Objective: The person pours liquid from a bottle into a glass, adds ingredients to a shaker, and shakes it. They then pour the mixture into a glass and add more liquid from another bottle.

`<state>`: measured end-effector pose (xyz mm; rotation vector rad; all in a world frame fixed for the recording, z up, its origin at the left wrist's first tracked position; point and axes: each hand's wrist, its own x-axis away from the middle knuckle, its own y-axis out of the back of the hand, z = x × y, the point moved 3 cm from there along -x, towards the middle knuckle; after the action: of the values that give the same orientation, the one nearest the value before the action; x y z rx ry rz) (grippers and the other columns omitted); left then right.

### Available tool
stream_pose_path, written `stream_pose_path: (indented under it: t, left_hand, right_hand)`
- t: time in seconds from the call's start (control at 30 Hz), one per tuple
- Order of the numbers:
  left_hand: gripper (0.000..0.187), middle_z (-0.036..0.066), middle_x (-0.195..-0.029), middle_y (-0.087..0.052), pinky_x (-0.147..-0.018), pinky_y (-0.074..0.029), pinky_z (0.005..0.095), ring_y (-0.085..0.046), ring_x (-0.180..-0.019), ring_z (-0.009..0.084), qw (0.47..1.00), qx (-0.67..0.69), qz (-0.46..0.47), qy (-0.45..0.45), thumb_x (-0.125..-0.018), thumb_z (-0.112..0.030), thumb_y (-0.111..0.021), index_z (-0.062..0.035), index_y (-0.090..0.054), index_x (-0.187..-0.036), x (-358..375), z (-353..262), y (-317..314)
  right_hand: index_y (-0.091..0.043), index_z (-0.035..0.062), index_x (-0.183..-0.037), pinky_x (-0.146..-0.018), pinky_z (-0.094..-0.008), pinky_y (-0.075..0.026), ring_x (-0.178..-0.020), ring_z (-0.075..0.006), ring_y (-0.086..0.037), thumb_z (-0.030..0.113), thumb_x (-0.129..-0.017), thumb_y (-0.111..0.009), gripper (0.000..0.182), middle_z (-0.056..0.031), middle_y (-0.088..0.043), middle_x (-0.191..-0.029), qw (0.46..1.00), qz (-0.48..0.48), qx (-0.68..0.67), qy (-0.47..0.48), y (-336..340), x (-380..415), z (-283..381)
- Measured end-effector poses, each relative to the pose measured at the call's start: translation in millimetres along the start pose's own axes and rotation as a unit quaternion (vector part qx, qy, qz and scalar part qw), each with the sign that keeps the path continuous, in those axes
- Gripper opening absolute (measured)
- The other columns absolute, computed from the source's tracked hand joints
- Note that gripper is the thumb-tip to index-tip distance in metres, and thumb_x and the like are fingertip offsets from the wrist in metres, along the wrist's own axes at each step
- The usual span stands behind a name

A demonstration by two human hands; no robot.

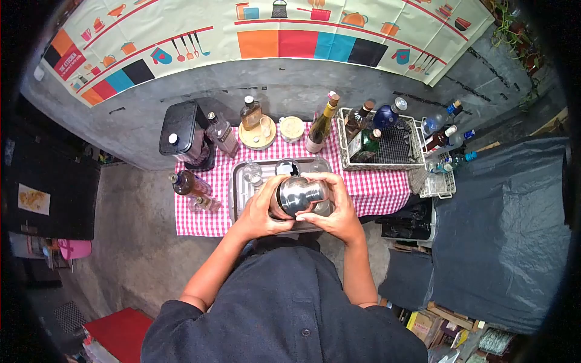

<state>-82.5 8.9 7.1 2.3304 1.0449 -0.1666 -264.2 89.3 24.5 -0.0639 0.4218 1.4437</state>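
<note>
Both my hands hold a shiny metal shaker (pixel 302 195) above the front of a tray on the checkered table. My left hand (pixel 264 209) wraps round its left side. On its right side, my right hand (pixel 340 209) curls round with the thumb at the near edge. Under and behind the shaker lies the metal-rimmed tray (pixel 235 192), with a clear glass (pixel 252 172) at its left and a round dark-and-silver item (pixel 287 167) behind the shaker. The shaker hides part of the tray.
A black dispenser (pixel 181 130) and bottles (pixel 223 134) stand at the left. Behind the tray are a round wooden board (pixel 257 140) and a green wine bottle (pixel 321 126). At the right, a wire basket (pixel 387 163) holds several bottles; a bottle (pixel 192 183) stands left of the tray.
</note>
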Motion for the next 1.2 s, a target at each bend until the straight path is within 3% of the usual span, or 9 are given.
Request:
stream_pose_path:
  t: [0.17,0.23,0.43,0.7,1.03,1.1,1.2]
  left_hand:
    - [0.093,0.02,-0.129,-0.055,-0.101,-0.045,0.0429,-0.056,-0.12,0.0369,1.0,-0.003,0.006,0.016,-0.06,-0.021,-0.084,-0.0029,-0.04,-0.141,-12,-23,-21]
    - [0.093,0.022,-0.13,-0.054,-0.101,-0.046,0.0432,-0.056,-0.121,0.0374,1.0,-0.011,0.014,0.015,-0.063,-0.025,-0.083,-0.0023,-0.039,-0.142,-17,-27,-27]
    - [0.093,0.023,-0.133,-0.053,-0.103,-0.045,0.0432,-0.055,-0.123,0.038,0.999,-0.018,0.006,0.049,-0.063,-0.026,-0.079,-0.0033,-0.038,-0.144,-25,-37,-37]
    - [0.093,0.021,-0.131,-0.055,-0.097,-0.049,0.0416,-0.059,-0.117,0.0376,0.999,0.001,0.025,0.026,-0.062,-0.026,-0.078,-0.0011,-0.038,-0.142,-38,-48,-31]
    - [0.102,0.019,-0.132,-0.055,-0.102,-0.045,0.0373,-0.058,-0.119,0.029,0.987,0.122,0.09,0.058,-0.057,-0.025,-0.079,0.002,-0.035,-0.145,-39,-18,-4]
    - [0.103,0.02,-0.133,-0.055,-0.103,-0.044,0.038,-0.057,-0.121,0.0309,0.983,0.14,0.098,0.069,-0.057,-0.025,-0.079,0.0018,-0.034,-0.146,-36,-13,5]
    - [0.109,0.026,-0.13,-0.055,-0.101,-0.046,0.0411,-0.057,-0.121,0.0368,0.995,0.041,0.058,0.065,-0.059,-0.022,-0.079,-0.0008,-0.025,-0.15,-37,-16,30]
  right_hand:
    - [-0.038,0.0035,-0.14,-0.1,-0.0378,-0.046,-0.123,-0.0263,-0.054,0.02,-0.071,-0.087,0.086,-0.0162,-0.053,-0.133,1.0,0.005,-0.007,-0.012,20,2,10]
    - [-0.03,0.0044,-0.143,-0.103,-0.0395,-0.043,-0.126,-0.0267,-0.051,0.021,-0.071,-0.087,0.094,-0.0159,-0.052,-0.132,1.0,0.013,-0.01,-0.006,23,1,11]
    - [-0.029,0.0043,-0.141,-0.104,-0.0402,-0.042,-0.126,-0.0273,-0.05,0.024,-0.07,-0.088,0.094,-0.0177,-0.051,-0.13,0.999,0.021,-0.015,0.033,34,-1,5]
    - [-0.029,0.0035,-0.137,-0.105,-0.0402,-0.043,-0.124,-0.028,-0.052,0.022,-0.07,-0.089,0.092,-0.0188,-0.051,-0.129,0.998,0.024,-0.006,0.065,42,-8,16]
    - [-0.032,0.0037,-0.136,-0.103,-0.0408,-0.043,-0.121,-0.0291,-0.053,0.026,-0.067,-0.091,0.094,-0.0172,-0.051,-0.126,0.994,0.029,0.081,0.065,15,-26,27]
    - [-0.031,0.0041,-0.138,-0.104,-0.0413,-0.042,-0.123,-0.0294,-0.05,0.03,-0.067,-0.09,0.096,-0.017,-0.046,-0.128,0.998,0.014,0.038,0.048,4,-27,2]
    - [-0.03,0.0044,-0.139,-0.104,-0.0409,-0.042,-0.122,-0.0283,-0.049,0.026,-0.068,-0.088,0.094,-0.0161,-0.041,-0.131,0.995,-0.019,0.013,0.095,-22,-38,-6]
